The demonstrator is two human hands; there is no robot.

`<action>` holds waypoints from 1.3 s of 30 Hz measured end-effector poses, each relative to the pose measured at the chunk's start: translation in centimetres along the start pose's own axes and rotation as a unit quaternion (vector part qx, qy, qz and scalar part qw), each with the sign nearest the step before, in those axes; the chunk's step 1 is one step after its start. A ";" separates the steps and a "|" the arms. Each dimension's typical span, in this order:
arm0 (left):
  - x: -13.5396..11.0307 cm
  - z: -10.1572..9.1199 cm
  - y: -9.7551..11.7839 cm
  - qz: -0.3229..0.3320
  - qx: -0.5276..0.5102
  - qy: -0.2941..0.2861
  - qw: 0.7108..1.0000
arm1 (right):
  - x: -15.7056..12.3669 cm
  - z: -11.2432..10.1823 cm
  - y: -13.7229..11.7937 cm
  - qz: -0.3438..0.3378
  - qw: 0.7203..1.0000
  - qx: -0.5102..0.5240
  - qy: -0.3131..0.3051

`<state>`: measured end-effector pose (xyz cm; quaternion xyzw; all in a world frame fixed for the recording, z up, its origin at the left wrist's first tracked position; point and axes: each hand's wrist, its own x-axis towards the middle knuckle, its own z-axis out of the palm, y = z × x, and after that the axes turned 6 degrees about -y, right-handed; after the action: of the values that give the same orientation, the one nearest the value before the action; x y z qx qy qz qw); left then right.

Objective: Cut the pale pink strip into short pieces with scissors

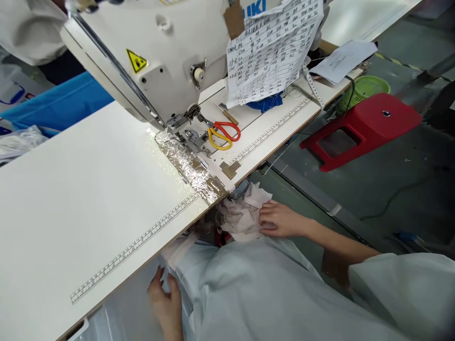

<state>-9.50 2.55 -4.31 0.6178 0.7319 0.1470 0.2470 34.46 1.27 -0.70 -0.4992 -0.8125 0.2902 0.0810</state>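
Below the table's front edge, my right hand (280, 219) has its fingers curled onto the edge of a bunched stack of pale pink fabric pieces (241, 215) at my lap. My left hand (165, 296) is lower and to the left, with thumb and fingers apart and nothing visible between them. Close to it, another pale fabric piece (181, 251) lies over my lap, partly under the table edge. Above the hands stands a white sewing machine (170, 52), its needle area over a shiny taped strip (192, 168).
Red-and-yellow-handled scissors (223, 135) and a wooden-handled tool (229, 116) lie by the machine. A handwritten sheet (273, 52) hangs from it. Printed rulers (135, 248) run along the white table (88, 189). A red stool (369, 128) and a green basket (371, 87) stand right.
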 end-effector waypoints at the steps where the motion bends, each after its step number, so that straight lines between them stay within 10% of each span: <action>1: 0.1 0.2 2.1 -0.016 -0.042 -0.018 0.999 | -0.9 0.5 0.1 0.017 0.999 -0.013 -0.041; 10: 0.7 3.8 16.3 0.124 -0.242 -0.492 0.827 | -1.1 0.5 -1.1 0.133 0.973 0.179 -0.058; 14: 0.8 4.3 19.9 0.000 -0.429 -0.487 0.761 | 1.3 -1.3 -4.5 0.080 0.964 0.253 0.029; 19: 1.6 2.6 23.3 -0.106 -0.588 -0.395 0.698 | 2.8 -4.2 -7.7 -0.041 0.986 0.082 0.142; 22: 1.5 0.2 24.3 -0.011 -0.510 -0.496 0.703 | 3.7 -6.1 -7.7 -0.064 0.966 0.129 0.214; 25: 1.2 -2.5 24.4 0.086 -0.435 -0.562 0.698 | 4.7 -7.3 -7.1 -0.143 0.961 0.222 0.084; 29: 1.9 -6.3 22.0 0.110 -0.393 -0.552 0.728 | 4.9 -9.4 -6.2 -0.194 0.940 0.281 -0.029; 35: 5.0 -15.1 15.6 0.127 -0.209 -0.461 0.853 | 2.9 -15.9 -0.8 -0.078 0.968 0.218 -0.102; 39: 6.7 -21.1 13.3 0.046 -0.106 -0.361 0.926 | 1.9 -18.0 4.1 0.049 0.990 0.083 0.102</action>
<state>-10.71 13.58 19.03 0.6324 0.5442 0.0021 0.5512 44.20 11.31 11.44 -0.5566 -0.7476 0.3082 0.1904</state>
